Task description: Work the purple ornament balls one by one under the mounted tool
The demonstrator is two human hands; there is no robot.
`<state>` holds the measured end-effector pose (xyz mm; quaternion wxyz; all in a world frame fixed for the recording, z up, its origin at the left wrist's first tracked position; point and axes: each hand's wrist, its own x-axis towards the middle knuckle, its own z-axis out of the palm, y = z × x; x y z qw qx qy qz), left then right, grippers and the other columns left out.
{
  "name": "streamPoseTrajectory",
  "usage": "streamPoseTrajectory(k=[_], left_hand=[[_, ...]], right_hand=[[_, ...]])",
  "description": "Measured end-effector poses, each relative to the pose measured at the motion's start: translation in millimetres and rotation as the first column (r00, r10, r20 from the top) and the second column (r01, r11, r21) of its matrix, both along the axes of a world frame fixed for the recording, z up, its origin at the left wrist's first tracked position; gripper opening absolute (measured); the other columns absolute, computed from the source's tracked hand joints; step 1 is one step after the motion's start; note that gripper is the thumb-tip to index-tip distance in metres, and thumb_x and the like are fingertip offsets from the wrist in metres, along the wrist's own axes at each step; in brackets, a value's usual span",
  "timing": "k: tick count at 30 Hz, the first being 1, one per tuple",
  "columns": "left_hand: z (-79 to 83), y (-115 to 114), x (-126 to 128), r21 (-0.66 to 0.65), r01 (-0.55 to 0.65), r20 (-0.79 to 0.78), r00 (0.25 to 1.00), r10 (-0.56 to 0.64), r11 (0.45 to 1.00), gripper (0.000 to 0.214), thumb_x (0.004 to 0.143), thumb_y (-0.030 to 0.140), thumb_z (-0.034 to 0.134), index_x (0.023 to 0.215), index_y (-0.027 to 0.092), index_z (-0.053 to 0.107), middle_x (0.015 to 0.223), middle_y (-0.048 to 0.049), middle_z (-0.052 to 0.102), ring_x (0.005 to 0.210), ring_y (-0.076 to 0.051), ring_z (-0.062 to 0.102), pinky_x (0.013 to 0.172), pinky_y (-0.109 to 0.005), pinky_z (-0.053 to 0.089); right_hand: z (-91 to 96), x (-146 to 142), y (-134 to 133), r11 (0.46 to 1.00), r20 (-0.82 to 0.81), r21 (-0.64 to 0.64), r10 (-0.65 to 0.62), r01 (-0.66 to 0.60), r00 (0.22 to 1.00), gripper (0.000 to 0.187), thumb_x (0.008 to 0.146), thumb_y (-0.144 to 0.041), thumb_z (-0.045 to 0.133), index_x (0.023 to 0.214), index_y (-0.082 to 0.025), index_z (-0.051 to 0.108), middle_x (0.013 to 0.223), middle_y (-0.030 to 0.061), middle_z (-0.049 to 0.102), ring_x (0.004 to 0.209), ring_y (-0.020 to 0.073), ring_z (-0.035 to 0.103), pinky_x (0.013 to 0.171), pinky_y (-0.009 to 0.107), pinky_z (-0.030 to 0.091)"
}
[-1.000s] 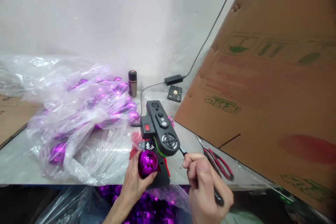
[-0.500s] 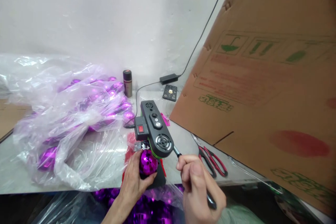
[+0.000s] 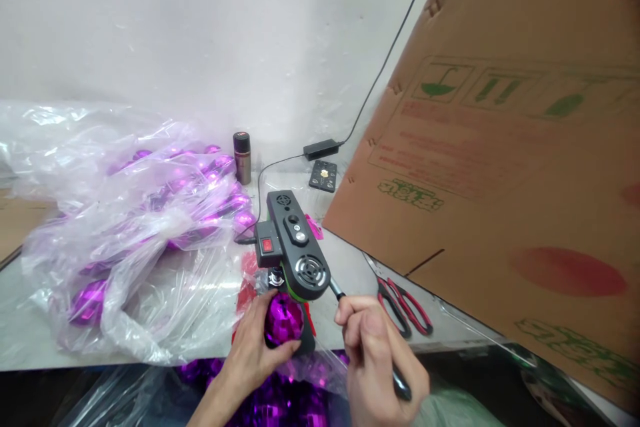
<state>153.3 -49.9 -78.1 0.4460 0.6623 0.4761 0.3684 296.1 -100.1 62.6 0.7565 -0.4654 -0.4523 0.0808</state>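
My left hand (image 3: 253, 343) is closed round a shiny purple faceted ball (image 3: 283, 319), holding it just under the head of a small black bench machine (image 3: 293, 247) with a red switch. My right hand (image 3: 377, 360) grips the machine's black lever handle (image 3: 400, 383), which slants down to the right from the head. The ball's cap sits below a small metal part of the machine.
A clear plastic bag of purple balls (image 3: 150, 227) lies on the grey table (image 3: 30, 333) at left; more balls (image 3: 280, 400) sit below the front edge. Red-handled scissors (image 3: 403, 303) lie beside a leaning cardboard sheet (image 3: 500, 160). A small can (image 3: 242, 157), power adapter (image 3: 321, 149) and remote (image 3: 323, 176) stand behind.
The view shifted slightly left over the second. The purple ball in my left hand has dropped a little lower below the machine head. My right hand stays on the lever.
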Motion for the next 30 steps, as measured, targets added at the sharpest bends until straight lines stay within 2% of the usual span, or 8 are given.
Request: streamPoseTrajectory(k=[5, 8, 11, 14, 17, 23, 27, 30], left_hand=[[-0.7, 8, -17, -0.312, -0.081, 0.274, 0.947, 0.171, 0.947, 0.083, 0.080, 0.061, 0.080, 0.148, 0.019, 0.056, 0.153, -0.0176, 0.064, 0.144, -0.039, 0.059, 0.123, -0.055, 0.045], [3.1, 8, -25, -0.376, -0.047, 0.356, 0.915, 0.191, 0.925, 0.072, 0.089, 0.064, 0.073, 0.143, 0.020, 0.061, 0.150, -0.0164, 0.066, 0.147, -0.036, 0.057, 0.121, -0.050, 0.047], [4.5, 7, -23, -0.366, -0.060, 0.332, 0.924, 0.191, 0.929, 0.075, 0.085, 0.065, 0.077, 0.143, 0.021, 0.061, 0.151, -0.0158, 0.066, 0.147, -0.037, 0.056, 0.122, -0.050, 0.047], [1.7, 5, -14, -0.308, -0.095, 0.273, 0.944, 0.184, 0.947, 0.083, 0.080, 0.066, 0.080, 0.145, 0.022, 0.056, 0.150, -0.0154, 0.065, 0.145, -0.038, 0.058, 0.122, -0.053, 0.047], [-0.2, 5, -6, -0.166, -0.137, 0.125, 0.979, 0.158, 0.977, 0.080, 0.079, 0.057, 0.081, 0.146, 0.022, 0.053, 0.152, -0.0167, 0.064, 0.145, -0.040, 0.057, 0.124, -0.059, 0.041], [0.0, 6, -3, 0.046, -0.092, -0.024, 0.995, 0.093, 0.995, 0.070, 0.079, 0.043, 0.081, 0.141, 0.023, 0.055, 0.143, -0.0174, 0.069, 0.134, -0.041, 0.064, 0.115, -0.064, 0.048], [-7.9, 2, -3, 0.226, -0.019, -0.062, 0.998, 0.034, 0.974, 0.068, 0.082, 0.036, 0.081, 0.143, 0.024, 0.054, 0.143, -0.0174, 0.067, 0.136, -0.042, 0.063, 0.113, -0.064, 0.051], [-16.6, -4, 0, 0.374, -0.015, -0.119, 0.991, 0.065, 0.927, 0.066, 0.083, 0.033, 0.081, 0.143, 0.023, 0.055, 0.146, -0.0203, 0.064, 0.139, -0.045, 0.061, 0.111, -0.067, 0.053]], right_hand=[[2.3, -1, -1, 1.000, 0.007, -0.031, -0.006, 0.006, 1.000, 0.046, 0.107, -0.023, 0.053, 0.061, -0.020, 0.052, 0.058, 0.0003, 0.051, 0.062, 0.0154, 0.057, 0.051, 0.026, 0.036], [2.9, -2, 0, 1.000, 0.001, -0.019, -0.017, 0.017, 1.000, 0.047, 0.107, -0.023, 0.053, 0.061, -0.020, 0.050, 0.058, -0.0004, 0.048, 0.064, 0.0156, 0.058, 0.052, 0.026, 0.035], [4.7, -2, 0, 1.000, -0.014, -0.030, -0.007, 0.007, 1.000, 0.046, 0.107, -0.024, 0.053, 0.061, -0.021, 0.050, 0.058, 0.0001, 0.050, 0.063, 0.0156, 0.057, 0.053, 0.027, 0.038], [9.4, -3, 1, 0.999, -0.022, -0.037, 0.016, -0.017, 1.000, 0.046, 0.108, -0.024, 0.052, 0.062, -0.021, 0.050, 0.060, 0.0004, 0.053, 0.061, 0.0149, 0.057, 0.056, 0.027, 0.042], [15.2, -2, 0, 0.998, -0.032, -0.064, 0.026, -0.028, 0.999, 0.047, 0.108, -0.025, 0.052, 0.062, -0.021, 0.049, 0.061, 0.0004, 0.053, 0.060, 0.0143, 0.056, 0.057, 0.028, 0.044], [17.9, -1, -1, 0.994, -0.008, -0.099, 0.050, -0.050, 0.999, 0.047, 0.109, -0.025, 0.050, 0.063, -0.020, 0.048, 0.063, 0.0002, 0.053, 0.060, 0.0131, 0.055, 0.055, 0.026, 0.042], [15.0, -1, -1, 0.997, 0.003, -0.070, 0.035, -0.035, 0.999, 0.046, 0.109, -0.025, 0.051, 0.063, -0.020, 0.050, 0.060, -0.0004, 0.050, 0.062, 0.0137, 0.056, 0.053, 0.026, 0.039], [13.5, 0, -2, 0.997, 0.022, -0.069, 0.021, -0.020, 1.000, 0.046, 0.109, -0.024, 0.051, 0.063, -0.020, 0.051, 0.061, 0.0002, 0.051, 0.062, 0.0139, 0.056, 0.051, 0.026, 0.036]])
